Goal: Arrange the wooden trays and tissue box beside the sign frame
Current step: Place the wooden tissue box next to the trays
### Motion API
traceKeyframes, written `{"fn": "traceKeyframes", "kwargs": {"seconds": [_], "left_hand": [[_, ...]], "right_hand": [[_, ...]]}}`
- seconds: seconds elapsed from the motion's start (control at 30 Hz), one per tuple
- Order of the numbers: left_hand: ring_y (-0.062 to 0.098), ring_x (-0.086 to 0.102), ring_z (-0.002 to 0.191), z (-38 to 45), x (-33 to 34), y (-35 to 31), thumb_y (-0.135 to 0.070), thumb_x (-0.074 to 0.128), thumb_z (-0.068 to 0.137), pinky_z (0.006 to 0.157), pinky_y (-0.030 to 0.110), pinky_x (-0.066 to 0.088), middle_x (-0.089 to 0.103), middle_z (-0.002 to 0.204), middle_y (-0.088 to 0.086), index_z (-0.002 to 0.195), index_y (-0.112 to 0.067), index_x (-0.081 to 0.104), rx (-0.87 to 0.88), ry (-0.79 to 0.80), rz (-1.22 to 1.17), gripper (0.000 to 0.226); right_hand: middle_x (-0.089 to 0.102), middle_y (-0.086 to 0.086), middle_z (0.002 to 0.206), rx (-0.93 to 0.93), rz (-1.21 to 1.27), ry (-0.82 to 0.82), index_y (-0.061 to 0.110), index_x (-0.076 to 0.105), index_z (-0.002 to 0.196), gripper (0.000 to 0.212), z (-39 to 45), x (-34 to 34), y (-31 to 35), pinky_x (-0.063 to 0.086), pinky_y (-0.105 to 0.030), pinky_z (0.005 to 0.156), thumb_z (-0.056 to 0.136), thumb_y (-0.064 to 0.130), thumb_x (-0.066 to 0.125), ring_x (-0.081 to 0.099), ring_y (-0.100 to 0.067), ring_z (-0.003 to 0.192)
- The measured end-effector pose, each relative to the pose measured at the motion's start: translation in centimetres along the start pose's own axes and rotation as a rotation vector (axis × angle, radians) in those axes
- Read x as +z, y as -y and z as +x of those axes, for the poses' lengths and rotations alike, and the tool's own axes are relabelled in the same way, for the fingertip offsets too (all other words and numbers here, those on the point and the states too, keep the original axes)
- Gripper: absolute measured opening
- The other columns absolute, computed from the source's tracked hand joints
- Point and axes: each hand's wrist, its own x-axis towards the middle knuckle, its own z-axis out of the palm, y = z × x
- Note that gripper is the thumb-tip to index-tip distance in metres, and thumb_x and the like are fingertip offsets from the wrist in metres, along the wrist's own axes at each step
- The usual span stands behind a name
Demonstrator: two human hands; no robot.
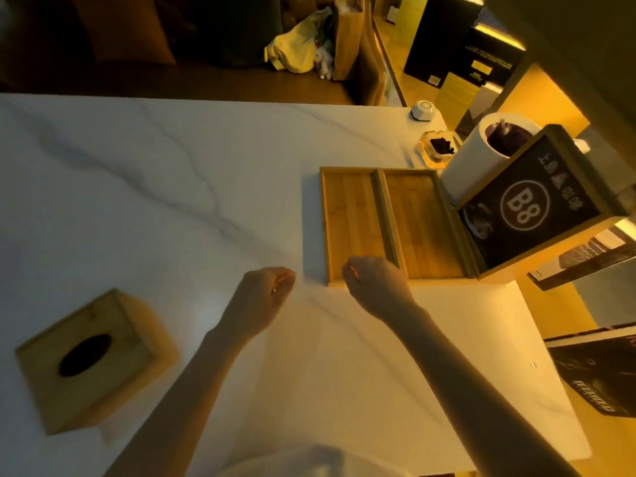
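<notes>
Two wooden trays lie side by side on the white marble table (pixel 172 173): the left tray (pixel 351 222) and the right tray (pixel 421 218), which touches the base of the sign frame (pixel 530 204), a wooden stand with a black "B8" card. My right hand (pixel 377 282) hovers over the near edge of the left tray, fingers curled, holding nothing. My left hand (pixel 266 296) is loosely closed above the bare table, just left of the trays. The wooden tissue box (pixel 93 359), with a dark oval slot, sits at the near left, apart from both hands.
A white cylinder container (pixel 471 160) stands behind the sign frame. A glass ashtray (pixel 437 148) and a small white round device (pixel 423 111) sit at the far right corner. Dark magazines (pixel 599 370) lie past the table's right edge.
</notes>
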Motion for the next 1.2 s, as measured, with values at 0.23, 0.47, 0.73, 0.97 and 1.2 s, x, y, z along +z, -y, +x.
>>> {"fn": "traceKeyframes", "kwargs": {"seconds": [0.23,0.47,0.73,0.97,1.2], "left_hand": [[0.027,0.065,0.082,-4.9,-8.0,2.1,-0.023,0.048,0.088,0.076,0.032,0.047,0.071,0.09,0.016,0.099,-0.006,0.065,-0.136,-0.359,0.011,0.026],[0.025,0.053,0.11,-10.9,-12.8,8.7,-0.016,0.043,0.092,0.092,0.032,0.04,0.056,0.124,0.014,0.119,-0.009,0.052,-0.351,-0.586,0.129,0.029],[0.028,0.013,0.14,-14.2,-12.7,14.2,-0.031,0.04,0.092,0.115,0.045,0.016,0.014,0.153,0.014,0.14,-0.012,0.013,-0.628,-0.46,-0.042,0.058],[0.029,0.049,0.116,-14.6,-12.4,14.1,-0.036,0.054,0.084,0.099,0.045,0.042,0.051,0.13,0.01,0.131,-0.019,0.034,-0.733,-0.555,-0.407,0.053],[0.011,0.056,0.083,-14.9,-12.4,13.9,-0.036,0.057,0.08,0.081,0.039,0.048,0.059,0.087,-0.009,0.088,-0.034,0.054,-0.618,-0.574,-0.442,0.009]], "right_hand": [[0.067,-0.011,0.084,-0.297,0.099,-0.083,0.006,0.061,0.092,0.032,1.1,-0.6,9.7,0.051,-0.033,0.067,0.095,0.027,0.037,0.062,-0.021,0.071],[0.06,-0.012,0.121,-0.311,0.386,0.043,0.013,0.047,0.125,0.034,-1.9,4.8,17.4,0.043,-0.035,0.091,0.095,0.025,0.037,0.055,-0.028,0.109],[0.002,-0.005,0.157,-0.152,0.604,0.417,0.012,-0.003,0.143,0.067,-6.5,10.7,20.4,0.006,-0.031,0.113,0.094,0.045,0.028,0.003,-0.018,0.143],[0.046,-0.004,0.132,0.069,0.872,0.487,0.017,0.029,0.134,0.046,-8.2,12.3,22.6,0.03,-0.028,0.092,0.094,0.039,0.034,0.042,-0.021,0.122],[0.049,0.003,0.112,0.112,0.869,0.426,0.018,0.036,0.125,0.044,-7.6,12.9,22.3,0.038,-0.032,0.089,0.091,0.045,0.034,0.048,-0.017,0.107]]}}
